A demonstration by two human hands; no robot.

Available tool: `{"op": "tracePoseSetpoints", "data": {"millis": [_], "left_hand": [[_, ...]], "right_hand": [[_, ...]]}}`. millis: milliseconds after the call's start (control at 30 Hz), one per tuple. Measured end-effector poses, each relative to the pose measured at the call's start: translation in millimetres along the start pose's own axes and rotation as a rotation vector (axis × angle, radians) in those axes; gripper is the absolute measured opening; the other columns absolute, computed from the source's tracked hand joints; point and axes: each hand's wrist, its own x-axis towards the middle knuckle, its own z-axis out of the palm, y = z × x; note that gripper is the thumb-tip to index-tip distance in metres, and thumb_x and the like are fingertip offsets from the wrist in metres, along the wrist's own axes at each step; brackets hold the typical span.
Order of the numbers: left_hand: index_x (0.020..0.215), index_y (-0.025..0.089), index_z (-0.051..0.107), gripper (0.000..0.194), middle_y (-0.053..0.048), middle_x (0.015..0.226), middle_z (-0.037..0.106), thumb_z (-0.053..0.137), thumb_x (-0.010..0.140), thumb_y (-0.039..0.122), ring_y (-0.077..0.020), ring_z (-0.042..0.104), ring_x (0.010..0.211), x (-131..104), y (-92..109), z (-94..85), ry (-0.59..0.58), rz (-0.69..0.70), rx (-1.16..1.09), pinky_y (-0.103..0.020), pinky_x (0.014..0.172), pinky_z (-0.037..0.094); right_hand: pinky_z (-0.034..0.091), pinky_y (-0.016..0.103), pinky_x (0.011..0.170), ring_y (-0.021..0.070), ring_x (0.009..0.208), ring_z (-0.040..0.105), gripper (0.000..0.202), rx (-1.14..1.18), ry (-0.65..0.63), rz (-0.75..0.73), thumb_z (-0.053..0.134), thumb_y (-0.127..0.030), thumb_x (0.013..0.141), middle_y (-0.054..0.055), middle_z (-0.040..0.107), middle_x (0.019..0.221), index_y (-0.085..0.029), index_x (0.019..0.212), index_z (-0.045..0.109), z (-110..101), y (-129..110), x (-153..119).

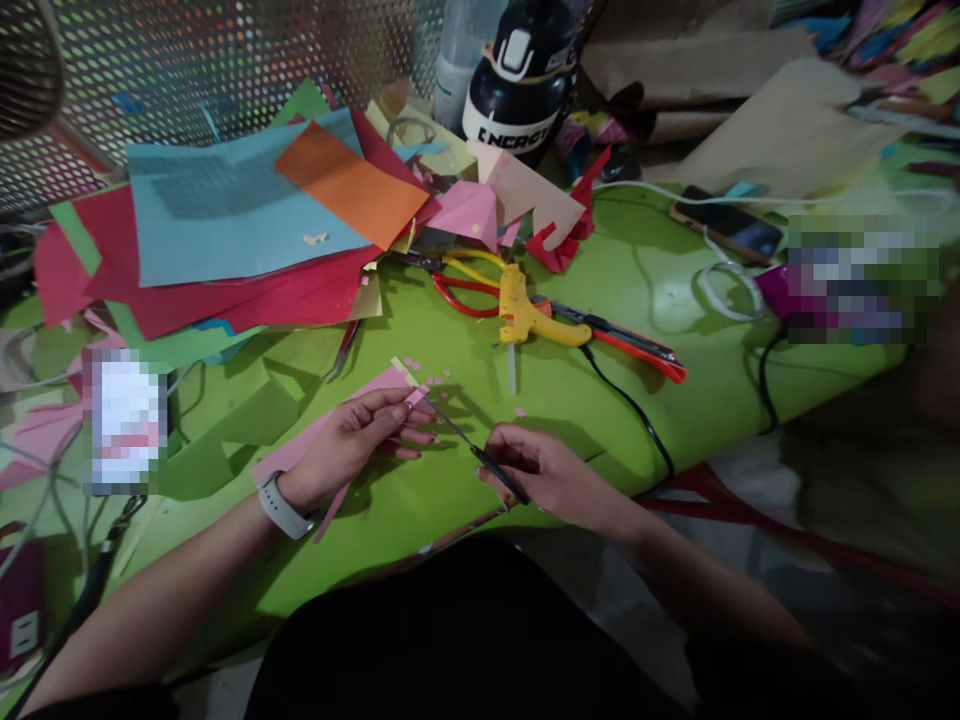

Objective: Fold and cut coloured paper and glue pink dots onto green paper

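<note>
Nearest, a grey wristband (285, 505) circles the wrist of the left hand (349, 440), whose fingers are pinched closed on a small pink paper piece (418, 397); a longer pink strip (300, 450) lies under that hand. The fingers of the right hand (540, 465) are curled around one black-handled tool (499, 472), probably small scissors, its thin metal end reaching to the pinched paper. The step in hand looks like snipping paper into bits; a further cut would call for the piece held steady and the left fingertips kept off the metal edge. Whether the blades are apart or together I cannot tell. Just beyond, on the green bench (622, 240), are roughly eight tiny pink scraps (520, 412), most of them clustered near the left fingertips and one apart towards the right hand. Farther out come one pair of dark tweezers (345, 350), one yellow glue gun (517, 305) with a black cord (637, 410), and one orange cutter (637, 345) beside it, plus a red handle (465, 308) and a yellow handle (476, 260) of tools partly hidden. Past these sit one blue sheet (225, 210), one orange sheet (352, 185) lying partly on it, and red paper (300, 295) beneath. Farthest are two bottles, one black (521, 90) and one clear (457, 70), near a perforated panel (225, 60).
</note>
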Motion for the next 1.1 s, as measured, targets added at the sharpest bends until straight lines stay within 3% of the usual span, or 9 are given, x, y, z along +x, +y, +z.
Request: {"op": "tracePoseSetpoints", "data": {"millis": [367,733,1100], "left_hand": [[0.116,0.018,0.07,0.035,-0.012,0.125,0.071,0.072,0.091,0.043,-0.0184,0.074,0.096,1.9,3.6,0.7,-0.008,-0.072,0.01,-0.025,0.075,0.059],[0.117,0.017,0.069,0.031,-0.012,0.123,0.073,0.069,0.094,0.038,-0.0179,0.075,0.095,1.1,1.0,-1.0,0.001,-0.038,0.014,-0.025,0.076,0.059],[0.114,0.018,0.069,0.031,-0.011,0.12,0.073,0.071,0.092,0.041,-0.0171,0.075,0.093,0.4,-0.6,-1.3,0.012,-0.01,0.007,-0.026,0.077,0.059]], "right_hand": [[0.044,0.024,0.054,0.0083,0.056,0.048,0.052,0.032,0.064,-0.008,0.088,-0.058,0.062,-0.007,0.05,0.062,-0.02,0.071,0.053,0.3,1.5,-0.2],[0.042,0.024,0.053,0.0086,0.056,0.045,0.053,0.005,0.087,-0.024,0.086,-0.061,0.062,-0.007,0.048,0.061,-0.021,0.07,0.052,-0.3,2.1,0.3],[0.036,0.026,0.053,0.0093,0.057,0.043,0.049,-0.058,0.005,-0.016,0.083,-0.057,0.07,-0.007,0.043,0.06,-0.021,0.072,0.05,-1.7,0.8,-1.3]]}}
